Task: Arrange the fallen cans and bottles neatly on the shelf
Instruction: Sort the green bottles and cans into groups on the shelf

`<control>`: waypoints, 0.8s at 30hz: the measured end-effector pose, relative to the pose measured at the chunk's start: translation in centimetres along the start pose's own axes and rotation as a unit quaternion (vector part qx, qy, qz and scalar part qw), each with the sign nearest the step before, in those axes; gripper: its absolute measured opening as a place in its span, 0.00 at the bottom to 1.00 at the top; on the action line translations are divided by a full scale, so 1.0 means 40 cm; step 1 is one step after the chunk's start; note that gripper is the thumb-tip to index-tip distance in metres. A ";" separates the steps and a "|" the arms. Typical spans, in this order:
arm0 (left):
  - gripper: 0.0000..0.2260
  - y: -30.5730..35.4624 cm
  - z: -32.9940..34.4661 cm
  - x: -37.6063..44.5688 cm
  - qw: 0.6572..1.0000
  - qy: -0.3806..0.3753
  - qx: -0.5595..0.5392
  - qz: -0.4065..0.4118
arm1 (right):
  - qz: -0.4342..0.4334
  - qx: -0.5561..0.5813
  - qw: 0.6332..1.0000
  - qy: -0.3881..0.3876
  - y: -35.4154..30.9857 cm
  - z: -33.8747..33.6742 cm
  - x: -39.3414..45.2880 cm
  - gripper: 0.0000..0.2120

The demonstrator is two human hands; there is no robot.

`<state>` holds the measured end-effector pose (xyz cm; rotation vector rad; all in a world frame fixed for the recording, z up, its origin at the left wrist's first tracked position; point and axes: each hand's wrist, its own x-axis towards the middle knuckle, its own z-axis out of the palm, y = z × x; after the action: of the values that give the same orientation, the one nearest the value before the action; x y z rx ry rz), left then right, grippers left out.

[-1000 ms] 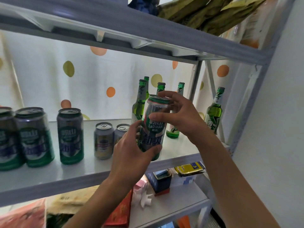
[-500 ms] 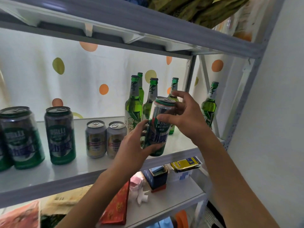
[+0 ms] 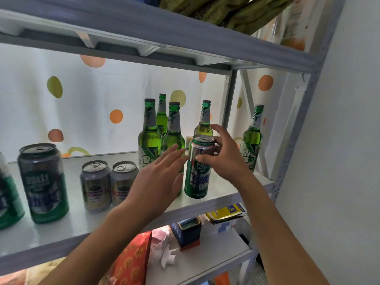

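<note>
Two hands: both up at the middle shelf, near its right end.
Right hand: fingers and thumb curled round the upper part of the tall can, gripping it from the right.
Left hand: flat, fingers straight and spread, just left of the tall can; cannot tell if the fingertips touch it.
Tall can: green and silver, upright, base at the shelf's front edge; contact with the shelf not certain.
Bottles behind hands: four green bottles upright in a cluster, directly behind the left hand's fingers and the tall can.
Bottle right of hands: one green bottle upright, apart from the cluster, beyond the right hand by the rack post.
Small cans: two silver ones, upright, touching side by side, just left of the left wrist.
Large cans: one green upright further left, another cut off by the frame edge.
Below hands: lower shelf carries a blue box, a yellow packet and a red packet.
Above hands: top shelf with greenish bags.
Behind: white curtain with coloured dots.
</note>
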<state>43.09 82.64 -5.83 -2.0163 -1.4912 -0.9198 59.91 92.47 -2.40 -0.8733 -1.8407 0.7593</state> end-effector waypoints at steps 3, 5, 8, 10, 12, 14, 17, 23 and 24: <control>0.23 -0.013 0.008 0.031 0.998 -0.016 0.042 0.040 | 0.005 0.012 1.000 -0.016 0.024 0.011 0.025 0.41; 0.25 -0.026 0.005 0.054 0.996 -0.035 0.065 0.047 | 0.008 0.016 1.000 -0.023 0.037 0.019 0.043 0.41; 0.25 -0.037 -0.007 0.084 0.993 -0.040 0.094 0.051 | 0.008 0.016 0.999 -0.037 0.070 0.033 0.065 0.43; 0.24 -0.033 -0.013 0.103 0.991 -0.039 0.112 0.057 | 0.013 0.027 0.999 -0.041 0.090 0.034 0.072 0.43; 0.24 -0.023 -0.012 0.120 0.988 -0.039 0.130 0.069 | 0.012 0.025 0.998 -0.047 0.104 0.032 0.075 0.42; 0.23 -0.011 -0.006 0.133 0.986 -0.045 0.135 0.082 | 0.011 0.029 0.998 -0.053 0.114 0.029 0.078 0.42; 0.22 0.011 0.013 0.166 0.983 -0.046 0.146 0.103 | 0.011 0.044 0.996 -0.077 0.136 0.019 0.083 0.42; 0.20 0.036 0.019 0.255 0.964 -0.066 0.187 0.178 | -0.008 0.117 0.993 -0.016 0.148 -0.035 0.096 0.24; 0.20 0.036 0.018 0.275 0.959 -0.071 0.197 0.191 | -0.011 0.125 0.992 0.023 0.155 -0.046 0.108 0.21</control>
<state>46.69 89.76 1.89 -1.9933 -1.1756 -0.2985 61.76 99.69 -4.60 -0.7013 -1.6690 0.9268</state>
